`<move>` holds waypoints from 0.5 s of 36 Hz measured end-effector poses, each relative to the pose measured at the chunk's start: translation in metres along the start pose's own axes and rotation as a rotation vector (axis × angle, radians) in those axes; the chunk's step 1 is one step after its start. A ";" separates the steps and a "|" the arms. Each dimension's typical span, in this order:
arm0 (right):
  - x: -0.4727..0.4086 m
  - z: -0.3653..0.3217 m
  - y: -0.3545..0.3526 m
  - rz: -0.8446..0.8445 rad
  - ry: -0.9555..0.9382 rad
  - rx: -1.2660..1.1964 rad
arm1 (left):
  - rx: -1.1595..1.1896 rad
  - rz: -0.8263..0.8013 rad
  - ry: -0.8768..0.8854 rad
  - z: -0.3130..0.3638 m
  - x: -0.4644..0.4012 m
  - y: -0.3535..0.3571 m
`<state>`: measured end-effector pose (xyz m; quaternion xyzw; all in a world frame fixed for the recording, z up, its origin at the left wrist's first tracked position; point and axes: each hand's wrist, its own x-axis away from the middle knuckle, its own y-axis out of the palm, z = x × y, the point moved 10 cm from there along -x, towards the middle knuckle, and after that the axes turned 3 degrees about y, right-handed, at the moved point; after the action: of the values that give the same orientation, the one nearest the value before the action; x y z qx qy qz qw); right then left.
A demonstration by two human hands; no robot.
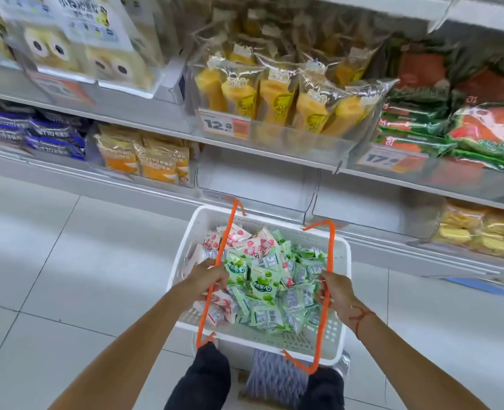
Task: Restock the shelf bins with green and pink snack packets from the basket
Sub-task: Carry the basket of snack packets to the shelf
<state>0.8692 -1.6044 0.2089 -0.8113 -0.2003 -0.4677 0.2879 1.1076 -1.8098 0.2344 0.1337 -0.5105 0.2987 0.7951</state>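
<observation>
A white plastic basket point(341, 261) hangs in front of me, low before the shelves. Green snack packets point(261, 287) fill its middle and right, and pink packets point(240, 239) lie at its far left and near left. My left hand point(207, 276) grips the left orange handle point(228, 229). My right hand point(332, 288) grips the right orange handle point(330, 247). Two clear shelf bins, the left bin point(256, 184) and the right bin point(372, 208), stand empty just beyond the basket on the lowest shelf.
Neighbouring bins hold orange packets point(153, 164) to the left and yellow snacks point(478, 232) to the right. The shelf above carries yellow cake packs point(277, 99) and green-red bags point(466, 122). White tiled floor point(67, 261) spreads to the left. My knees are under the basket.
</observation>
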 end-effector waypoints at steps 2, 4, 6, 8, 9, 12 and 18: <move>-0.021 0.009 0.004 -0.002 0.009 -0.015 | -0.025 0.002 -0.001 -0.005 -0.020 0.005; -0.044 0.020 0.007 0.001 0.019 -0.021 | -0.060 0.000 0.003 -0.010 -0.041 0.013; -0.067 0.028 0.010 -0.006 0.023 -0.026 | -0.078 -0.004 -0.011 -0.018 -0.065 0.022; -0.090 0.033 0.012 -0.007 0.014 -0.011 | -0.084 0.006 -0.014 -0.027 -0.090 0.029; -0.102 0.034 0.012 -0.002 0.008 0.007 | -0.088 0.018 -0.015 -0.031 -0.101 0.032; -0.139 0.039 0.008 0.016 -0.018 0.056 | -0.079 0.051 -0.005 -0.039 -0.134 0.043; -0.199 0.056 -0.006 0.054 -0.073 0.079 | -0.043 0.133 0.096 -0.061 -0.193 0.068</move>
<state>0.8060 -1.5746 0.0146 -0.8211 -0.2070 -0.4215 0.3245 1.0527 -1.7901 0.0284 0.0678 -0.4857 0.3462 0.7998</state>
